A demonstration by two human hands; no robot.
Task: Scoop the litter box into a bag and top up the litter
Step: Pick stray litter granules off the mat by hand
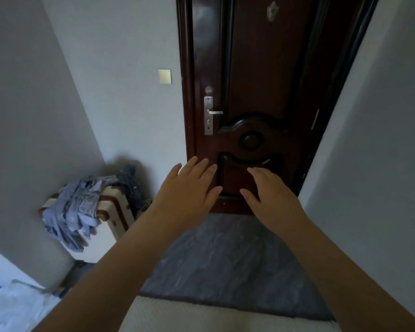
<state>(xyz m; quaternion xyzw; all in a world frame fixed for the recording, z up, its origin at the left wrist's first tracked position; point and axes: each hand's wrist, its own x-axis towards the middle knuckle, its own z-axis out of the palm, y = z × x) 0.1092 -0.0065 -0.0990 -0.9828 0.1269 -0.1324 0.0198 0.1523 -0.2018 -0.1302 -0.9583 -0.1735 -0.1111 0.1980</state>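
No litter box, scoop or litter shows in the head view. My left hand (189, 188) is stretched forward, palm down, fingers straight and spread, holding nothing. Beside it my right hand (271, 192) is held out the same way, fingers straight, also holding nothing. Both hands hover in front of the lower part of a dark brown wooden door (249, 104), which is closed. A pale crumpled plastic bag (17, 305) lies at the bottom left corner.
The door has a silver lever handle (212, 113) on its left side. A dark grey stone threshold (225, 259) lies before it. A white suitcase (110, 216) piled with blue clothes (74, 212) stands in the left corner. White walls close in on both sides.
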